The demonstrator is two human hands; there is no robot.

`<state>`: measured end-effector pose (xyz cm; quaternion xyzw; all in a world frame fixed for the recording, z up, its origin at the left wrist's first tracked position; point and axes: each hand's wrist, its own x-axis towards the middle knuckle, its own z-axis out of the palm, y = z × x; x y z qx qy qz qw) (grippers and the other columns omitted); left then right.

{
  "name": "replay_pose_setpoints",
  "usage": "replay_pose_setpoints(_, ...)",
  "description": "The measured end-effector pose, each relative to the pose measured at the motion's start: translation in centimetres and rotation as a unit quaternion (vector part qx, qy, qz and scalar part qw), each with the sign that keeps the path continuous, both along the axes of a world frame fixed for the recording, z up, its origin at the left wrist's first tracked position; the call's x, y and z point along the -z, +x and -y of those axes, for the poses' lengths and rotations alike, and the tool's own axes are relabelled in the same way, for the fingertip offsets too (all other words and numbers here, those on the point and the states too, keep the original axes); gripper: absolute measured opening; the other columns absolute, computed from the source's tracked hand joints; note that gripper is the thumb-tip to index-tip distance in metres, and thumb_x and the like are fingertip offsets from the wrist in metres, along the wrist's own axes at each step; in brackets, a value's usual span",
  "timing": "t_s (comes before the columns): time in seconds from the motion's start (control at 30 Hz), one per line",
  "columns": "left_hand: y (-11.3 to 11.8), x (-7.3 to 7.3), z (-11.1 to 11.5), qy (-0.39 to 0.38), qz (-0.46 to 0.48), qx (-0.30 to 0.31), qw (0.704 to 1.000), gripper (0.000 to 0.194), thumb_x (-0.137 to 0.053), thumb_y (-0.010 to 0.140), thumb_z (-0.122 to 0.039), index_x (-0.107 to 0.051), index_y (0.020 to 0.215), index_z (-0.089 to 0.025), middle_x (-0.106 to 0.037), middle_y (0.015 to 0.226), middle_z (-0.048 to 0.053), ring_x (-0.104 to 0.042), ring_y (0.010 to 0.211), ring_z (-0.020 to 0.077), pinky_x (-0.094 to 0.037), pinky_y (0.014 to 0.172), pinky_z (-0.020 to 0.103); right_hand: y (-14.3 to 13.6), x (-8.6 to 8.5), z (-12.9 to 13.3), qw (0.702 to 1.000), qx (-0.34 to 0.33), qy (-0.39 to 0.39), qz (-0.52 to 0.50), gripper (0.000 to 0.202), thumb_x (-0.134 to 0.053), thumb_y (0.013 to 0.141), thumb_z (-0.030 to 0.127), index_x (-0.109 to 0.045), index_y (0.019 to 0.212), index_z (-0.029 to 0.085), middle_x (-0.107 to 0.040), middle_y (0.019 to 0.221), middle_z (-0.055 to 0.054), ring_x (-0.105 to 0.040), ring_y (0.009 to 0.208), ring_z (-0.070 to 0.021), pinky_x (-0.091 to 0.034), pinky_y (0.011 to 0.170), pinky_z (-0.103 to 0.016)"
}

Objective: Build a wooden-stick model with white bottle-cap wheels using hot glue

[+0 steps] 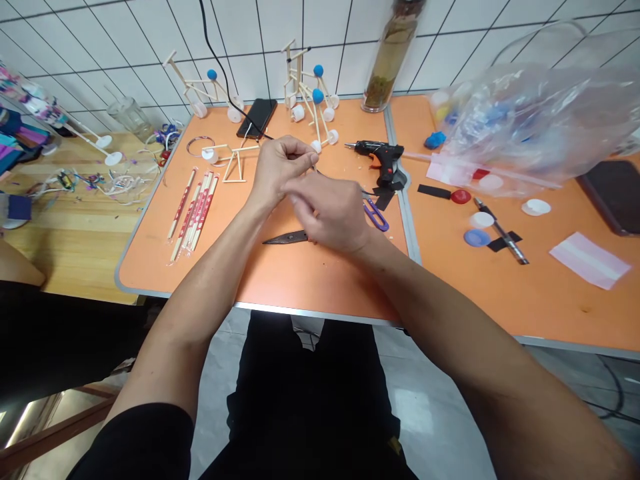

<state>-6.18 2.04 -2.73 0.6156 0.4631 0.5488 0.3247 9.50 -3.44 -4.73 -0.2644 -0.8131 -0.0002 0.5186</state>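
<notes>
My left hand (278,170) is above the orange table with thumb and fingertips pinched together. Close against it, my right hand (333,210) has its fingers curled in. Whatever sits between the fingertips is too small or hidden to name. Just left of my left hand stands a small bicycle-like frame (234,160) of thin wooden sticks with a white round wheel. A dark pointed blade (286,238) pokes out below my right hand. Purple scissor handles (376,215) show on its right; whether they belong with that blade I cannot tell.
Wrapped chopsticks (196,213) lie left. Behind are stick bicycle models (300,90) with blue balls, a phone (257,119) and a tall bottle (390,60). Rightward lie a black glue gun (381,157), bottle caps (483,221), a pen (501,233) and a plastic bag (540,120).
</notes>
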Motion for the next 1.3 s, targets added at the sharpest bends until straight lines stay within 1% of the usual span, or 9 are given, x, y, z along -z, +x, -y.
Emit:
replay_pose_setpoints(0.07,0.0,-0.2,0.2,-0.003,-0.004,-0.002,1.000,0.023,-0.089,0.077,-0.009,-0.070,0.070,-0.020,-0.071,0.066,-0.002,-0.069,0.070,0.0134,-0.055,0.065,0.024,-1.0,-0.1,1.8,0.995,-0.042,0.076,0.051,0.032,-0.048,0.108,0.014,-0.077,0.117,0.021,-0.077,0.092,-0.002,-0.067,0.080,-0.0175,-0.045,0.072,-0.034)
replay_pose_setpoints(0.13,0.1,-0.4,0.4,-0.002,-0.010,-0.008,1.000,0.024,-0.088,0.077,-0.008,-0.069,0.070,-0.021,-0.070,0.065,-0.002,-0.069,0.072,0.0138,-0.056,0.066,0.024,-2.1,0.1,3.4,0.985,-0.073,0.126,0.092,0.030,-0.047,0.108,0.012,-0.077,0.106,0.020,-0.073,0.084,0.000,-0.061,0.073,-0.0159,-0.039,0.068,-0.034)
replay_pose_setpoints(0.23,0.1,-0.5,0.5,0.000,-0.019,-0.016,1.000,0.022,-0.086,0.078,-0.008,-0.070,0.071,-0.021,-0.071,0.066,-0.002,-0.069,0.073,0.0137,-0.056,0.067,0.024,-3.3,0.5,5.1,0.971,-0.126,0.147,0.139,0.028,-0.049,0.107,0.011,-0.071,0.090,0.020,-0.069,0.080,0.001,-0.053,0.067,-0.0146,-0.033,0.064,-0.036)
replay_pose_setpoints(0.3,0.1,-0.5,0.5,-0.001,-0.027,-0.017,0.999,0.021,-0.085,0.079,-0.007,-0.070,0.072,-0.020,-0.071,0.068,-0.001,-0.069,0.073,0.0137,-0.056,0.069,0.025,-3.8,0.9,5.7,0.966,-0.149,0.135,0.162,0.029,-0.050,0.109,0.013,-0.068,0.087,0.020,-0.067,0.078,0.001,-0.049,0.065,-0.0148,-0.030,0.061,-0.037)
replay_pose_setpoints(0.47,0.0,-0.3,0.2,-0.005,-0.043,-0.017,0.999,0.022,-0.087,0.081,-0.009,-0.070,0.074,-0.020,-0.073,0.073,-0.001,-0.073,0.078,0.0154,-0.060,0.075,0.028,-4.3,2.1,6.1,0.955,-0.178,0.085,0.221,0.029,-0.048,0.110,0.016,-0.066,0.088,0.020,-0.067,0.078,0.000,-0.042,0.062,-0.0153,-0.022,0.060,-0.037)
replay_pose_setpoints(0.57,0.0,-0.4,0.3,-0.006,-0.046,-0.021,0.999,0.021,-0.086,0.082,-0.008,-0.070,0.075,-0.020,-0.074,0.074,0.000,-0.073,0.079,0.0157,-0.060,0.076,0.028,-4.4,2.5,6.2,0.948,-0.192,0.048,0.251,0.028,-0.047,0.111,0.018,-0.066,0.089,0.020,-0.066,0.077,0.000,-0.042,0.063,-0.0151,-0.018,0.060,-0.037)
replay_pose_setpoints(0.7,0.1,-0.5,0.5,-0.012,-0.042,-0.023,0.999,0.020,-0.085,0.082,-0.009,-0.071,0.074,-0.021,-0.075,0.073,0.000,-0.071,0.077,0.0149,-0.058,0.072,0.026,-4.6,2.4,6.5,0.938,-0.193,0.015,0.288,0.032,-0.043,0.112,0.019,-0.066,0.090,0.020,-0.068,0.079,-0.001,-0.046,0.065,-0.0154,-0.017,0.061,-0.037)
replay_pose_setpoints(1.07,0.0,-0.4,0.6,-0.009,-0.033,-0.015,0.999,0.026,-0.097,0.079,-0.025,-0.071,0.076,-0.024,-0.072,0.068,0.002,-0.073,0.082,0.0201,-0.063,0.072,0.031,-4.6,2.1,6.4,0.937,-0.181,-0.004,0.299,0.036,-0.040,0.114,0.020,-0.068,0.092,0.019,-0.069,0.080,-0.002,-0.045,0.064,-0.0155,-0.015,0.060,-0.037)
replay_pose_setpoints(1.3,0.2,-0.6,0.6,-0.012,-0.030,-0.020,0.999,0.023,-0.092,0.082,-0.019,-0.070,0.075,-0.022,-0.073,0.069,0.000,-0.073,0.078,0.0171,-0.062,0.073,0.028,-4.7,2.3,6.5,0.942,-0.172,-0.001,0.288,0.032,-0.043,0.113,0.018,-0.068,0.092,0.020,-0.068,0.080,-0.001,-0.041,0.063,-0.0145,-0.014,0.060,-0.036)
